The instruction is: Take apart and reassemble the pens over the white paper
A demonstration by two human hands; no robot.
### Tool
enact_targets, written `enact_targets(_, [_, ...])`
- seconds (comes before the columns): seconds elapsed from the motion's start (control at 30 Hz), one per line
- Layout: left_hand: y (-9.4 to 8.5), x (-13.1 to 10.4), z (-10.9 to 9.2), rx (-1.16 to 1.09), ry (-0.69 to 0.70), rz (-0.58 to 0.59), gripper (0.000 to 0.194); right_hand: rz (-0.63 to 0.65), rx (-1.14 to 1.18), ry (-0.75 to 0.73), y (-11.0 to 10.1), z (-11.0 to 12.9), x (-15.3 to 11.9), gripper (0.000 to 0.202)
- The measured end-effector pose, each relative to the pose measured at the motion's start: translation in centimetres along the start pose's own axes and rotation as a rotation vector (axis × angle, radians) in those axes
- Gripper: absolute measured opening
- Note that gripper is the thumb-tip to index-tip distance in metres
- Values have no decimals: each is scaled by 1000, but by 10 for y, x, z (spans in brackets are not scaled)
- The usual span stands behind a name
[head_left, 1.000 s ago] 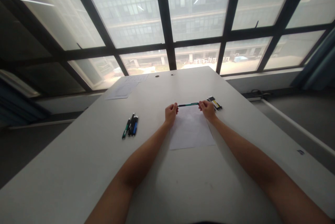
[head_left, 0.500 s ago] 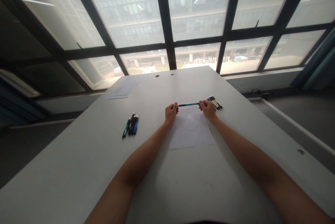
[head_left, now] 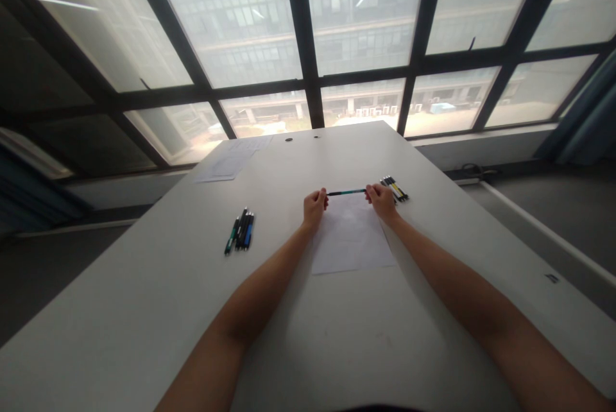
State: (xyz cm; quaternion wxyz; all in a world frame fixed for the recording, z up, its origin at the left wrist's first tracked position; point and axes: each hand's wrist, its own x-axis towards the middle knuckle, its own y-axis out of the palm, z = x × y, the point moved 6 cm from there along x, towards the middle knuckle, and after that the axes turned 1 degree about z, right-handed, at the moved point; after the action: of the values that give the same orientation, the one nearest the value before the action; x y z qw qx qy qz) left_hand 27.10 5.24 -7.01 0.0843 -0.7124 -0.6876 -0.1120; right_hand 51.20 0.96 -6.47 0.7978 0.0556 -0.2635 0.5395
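Note:
A dark pen with a green part [head_left: 346, 192] lies level between my two hands, over the far edge of a white sheet of paper [head_left: 353, 239]. My left hand [head_left: 316, 206] is closed on its left end, and my right hand [head_left: 380, 200] pinches its right end. Just beyond my right hand is a group of pens [head_left: 397, 188], black with some yellow, partly hidden by the hand. Several black, green and blue pens [head_left: 243, 230] lie side by side on the table to the left of my left hand.
The white table [head_left: 158, 283] reaches to the windows. Printed sheets [head_left: 224, 163] lie at its far left. A round dark piece [head_left: 289, 140] and a smaller dark spot are near the far edge. A small dark mark [head_left: 552, 278] shows at the right edge.

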Motion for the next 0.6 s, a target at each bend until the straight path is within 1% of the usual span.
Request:
enact_targets(0.2, [-1,1,0,-30,-10,1,48,-2,-28,-43,-1,7,-1,42])
enact_targets(0.3, [-1,0,-2,-33,-47,8,46,-16,12,-58,-2,10,0,34])
enact_targets(0.43, [1,-1,-5,-43,-101,55,42,-61,136,36,-1,2,2,24])
enact_targets(0.5, [2,-2,-7,-57,-109,74,41,-71,183,82,1,-1,3,25])
enact_targets(0.6, [3,-2,-6,-80,-113,70,41,-56,212,101,3,0,4,30])
